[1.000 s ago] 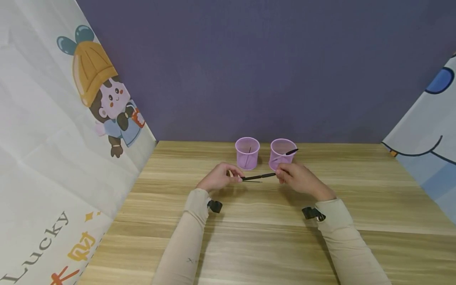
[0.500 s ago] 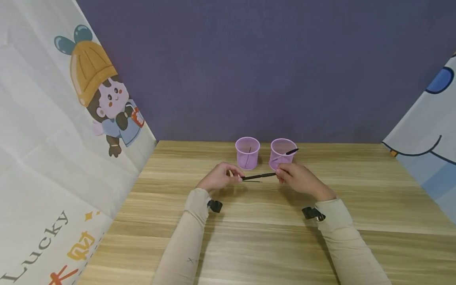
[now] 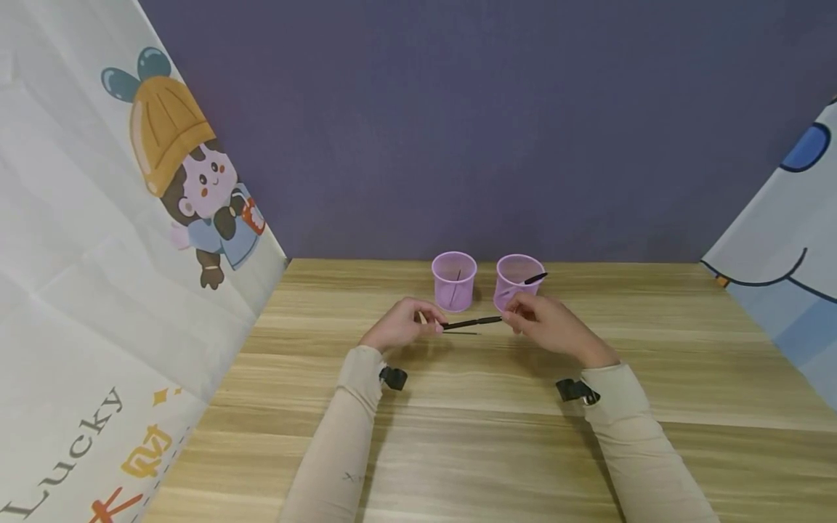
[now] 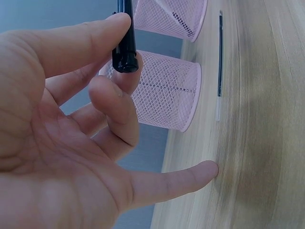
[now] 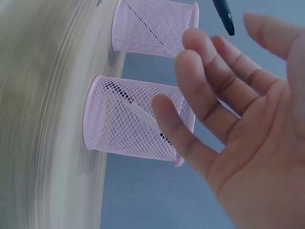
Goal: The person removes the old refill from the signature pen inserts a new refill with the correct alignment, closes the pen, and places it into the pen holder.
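Observation:
My left hand (image 3: 408, 323) pinches one end of a black pen (image 3: 472, 322) between thumb and fingertips, and the pen points right, above the table. In the left wrist view that held end (image 4: 125, 59) shows by the thumb, with the little finger extended down to the tabletop. My right hand (image 3: 543, 325) is beside the pen's other end (image 5: 226, 19); in the right wrist view its thumb and fingers are spread around that tip with gaps. Under the pen, a thin dark pen refill (image 4: 219, 62) with a clear end lies on the table.
Two pink mesh pen cups stand behind the hands. The left cup (image 3: 454, 296) holds a thin dark stick like a refill. In the right cup (image 3: 506, 300) leans a pen (image 3: 535, 278) with a black end above the rim. A dark wall (image 3: 497, 131) rises behind the wooden table (image 3: 484, 450).
My right hand's fingers have come off the pen's right end and spread a little. The pen has shifted slightly left, still in my left hand.

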`<state>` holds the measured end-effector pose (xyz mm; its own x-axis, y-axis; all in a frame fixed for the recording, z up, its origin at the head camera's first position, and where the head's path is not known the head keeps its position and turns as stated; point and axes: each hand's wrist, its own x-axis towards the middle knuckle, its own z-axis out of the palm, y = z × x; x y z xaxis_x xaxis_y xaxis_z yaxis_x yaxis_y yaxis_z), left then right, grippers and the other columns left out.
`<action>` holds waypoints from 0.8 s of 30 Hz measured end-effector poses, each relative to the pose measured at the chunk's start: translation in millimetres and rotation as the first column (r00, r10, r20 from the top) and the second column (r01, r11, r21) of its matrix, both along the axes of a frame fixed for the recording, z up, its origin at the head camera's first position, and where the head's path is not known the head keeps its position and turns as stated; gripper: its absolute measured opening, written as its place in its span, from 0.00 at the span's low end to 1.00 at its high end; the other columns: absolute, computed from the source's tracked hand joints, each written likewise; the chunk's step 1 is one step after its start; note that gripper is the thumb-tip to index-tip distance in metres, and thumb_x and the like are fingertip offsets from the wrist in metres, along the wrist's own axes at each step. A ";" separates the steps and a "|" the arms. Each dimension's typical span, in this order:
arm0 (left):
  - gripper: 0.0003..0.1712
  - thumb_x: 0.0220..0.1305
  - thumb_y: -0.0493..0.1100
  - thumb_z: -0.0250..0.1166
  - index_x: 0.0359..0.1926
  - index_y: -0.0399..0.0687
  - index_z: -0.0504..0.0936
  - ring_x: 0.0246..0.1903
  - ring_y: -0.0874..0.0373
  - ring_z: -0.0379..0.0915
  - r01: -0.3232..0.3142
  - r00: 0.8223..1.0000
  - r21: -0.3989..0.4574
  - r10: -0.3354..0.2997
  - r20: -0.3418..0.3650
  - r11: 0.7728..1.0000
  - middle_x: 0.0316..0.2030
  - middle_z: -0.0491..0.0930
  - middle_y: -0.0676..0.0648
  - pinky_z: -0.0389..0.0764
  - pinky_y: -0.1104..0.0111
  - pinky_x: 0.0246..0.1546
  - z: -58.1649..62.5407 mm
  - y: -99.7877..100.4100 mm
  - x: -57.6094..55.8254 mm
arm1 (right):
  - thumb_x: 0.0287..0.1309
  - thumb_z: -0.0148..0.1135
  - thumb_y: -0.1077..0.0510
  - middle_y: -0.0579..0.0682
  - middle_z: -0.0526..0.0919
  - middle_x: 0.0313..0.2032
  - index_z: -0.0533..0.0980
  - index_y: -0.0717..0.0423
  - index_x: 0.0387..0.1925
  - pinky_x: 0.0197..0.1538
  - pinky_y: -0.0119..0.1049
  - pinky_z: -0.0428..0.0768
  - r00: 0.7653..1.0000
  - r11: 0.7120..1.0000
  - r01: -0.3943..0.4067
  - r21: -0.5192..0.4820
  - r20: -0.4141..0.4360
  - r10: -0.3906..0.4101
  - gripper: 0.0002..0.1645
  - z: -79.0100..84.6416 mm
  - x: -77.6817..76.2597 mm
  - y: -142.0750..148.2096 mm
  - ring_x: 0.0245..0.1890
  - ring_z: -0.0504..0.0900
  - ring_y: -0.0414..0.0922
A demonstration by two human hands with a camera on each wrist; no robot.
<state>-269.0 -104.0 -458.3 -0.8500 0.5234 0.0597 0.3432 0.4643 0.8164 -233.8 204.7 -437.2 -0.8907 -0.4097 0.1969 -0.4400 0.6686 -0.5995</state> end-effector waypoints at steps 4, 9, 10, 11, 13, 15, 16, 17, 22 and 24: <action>0.04 0.66 0.38 0.70 0.40 0.49 0.89 0.34 0.46 0.74 0.001 1.000 0.007 -0.001 0.002 1.000 0.34 0.82 0.48 0.72 0.69 0.33 0.2 -0.4 0.5 | 0.67 0.65 0.57 0.45 0.80 0.29 0.77 0.51 0.40 0.35 0.33 0.76 1.000 0.999 -0.015 -0.036 0.020 0.016 0.05 2.4 1.5 0.3 0.30 0.77 0.40; 0.04 0.66 0.39 0.70 0.40 0.50 0.90 0.36 0.44 0.76 0.001 1.000 0.004 -0.001 -0.005 1.000 0.34 0.81 0.49 0.73 0.69 0.34 -0.6 -0.4 0.5 | 0.67 0.65 0.60 0.44 0.78 0.28 0.76 0.50 0.38 0.33 0.33 0.75 0.999 0.999 -0.025 -0.041 0.020 0.026 0.04 4.1 2.4 -0.3 0.29 0.76 0.40; 0.04 0.66 0.39 0.70 0.40 0.50 0.90 0.37 0.43 0.76 0.001 1.000 0.004 -0.001 -0.005 1.000 0.33 0.82 0.50 0.73 0.69 0.34 -0.7 -0.3 0.4 | 0.68 0.64 0.60 0.45 0.78 0.28 0.76 0.51 0.38 0.33 0.33 0.75 0.999 0.999 -0.029 -0.041 0.019 0.030 0.04 4.1 2.3 0.0 0.29 0.75 0.40; 0.04 0.66 0.39 0.70 0.40 0.50 0.90 0.37 0.42 0.76 0.001 1.000 0.004 -0.001 -0.002 1.000 0.33 0.82 0.50 0.73 0.69 0.34 -0.9 -0.3 0.3 | 0.68 0.64 0.60 0.45 0.78 0.28 0.76 0.52 0.38 0.32 0.32 0.74 0.999 0.999 -0.033 -0.041 0.017 0.034 0.03 4.2 2.2 0.1 0.29 0.75 0.40; 0.04 0.66 0.39 0.70 0.40 0.50 0.90 0.38 0.40 0.76 0.001 1.000 0.003 -0.001 -0.001 1.000 0.34 0.82 0.49 0.73 0.69 0.34 -1.0 -0.3 0.1 | 0.69 0.64 0.60 0.45 0.78 0.28 0.76 0.55 0.39 0.32 0.32 0.74 0.999 0.998 -0.040 -0.043 0.016 0.041 0.03 3.8 1.7 0.5 0.29 0.75 0.40; 0.04 0.66 0.39 0.70 0.40 0.50 0.90 0.38 0.40 0.76 0.000 1.000 0.003 0.000 0.004 1.000 0.34 0.82 0.48 0.73 0.68 0.34 -0.7 -0.6 0.2 | 0.70 0.63 0.60 0.46 0.78 0.28 0.76 0.57 0.39 0.33 0.32 0.74 0.999 0.998 -0.049 -0.044 0.018 0.050 0.04 3.3 1.2 0.6 0.29 0.75 0.40; 0.04 0.66 0.39 0.70 0.40 0.50 0.90 0.38 0.39 0.76 0.000 1.000 0.003 0.000 0.006 1.000 0.34 0.82 0.48 0.72 0.68 0.34 -0.7 -0.7 0.1 | 0.70 0.63 0.60 0.46 0.79 0.28 0.76 0.59 0.40 0.33 0.32 0.74 0.998 0.998 -0.051 -0.045 0.021 0.052 0.06 3.2 1.0 0.4 0.29 0.75 0.40; 0.04 0.66 0.39 0.70 0.40 0.50 0.90 0.38 0.39 0.76 0.000 1.000 0.004 0.000 0.007 1.000 0.34 0.82 0.47 0.72 0.69 0.34 -0.6 -0.8 0.1 | 0.70 0.63 0.59 0.47 0.79 0.29 0.76 0.59 0.40 0.33 0.31 0.75 0.998 0.997 -0.055 -0.046 0.021 0.056 0.06 3.1 1.2 0.2 0.29 0.75 0.39; 0.04 0.66 0.39 0.70 0.40 0.51 0.90 0.38 0.40 0.76 0.002 1.000 0.006 -0.002 0.010 1.000 0.34 0.82 0.49 0.72 0.68 0.34 0.4 -1.3 0.5 | 0.71 0.62 0.60 0.47 0.80 0.29 0.76 0.58 0.39 0.33 0.31 0.76 0.997 0.996 -0.067 -0.052 0.035 0.069 0.04 3.3 1.4 -1.0 0.29 0.76 0.38; 0.04 0.66 0.39 0.70 0.40 0.50 0.90 0.37 0.42 0.76 0.001 1.000 0.003 -0.001 0.009 1.000 0.34 0.82 0.49 0.73 0.68 0.34 1.1 -1.4 1.1 | 0.71 0.61 0.61 0.47 0.80 0.29 0.76 0.56 0.38 0.33 0.31 0.77 0.997 0.996 -0.069 -0.056 0.039 0.071 0.03 3.3 1.2 -1.6 0.29 0.76 0.38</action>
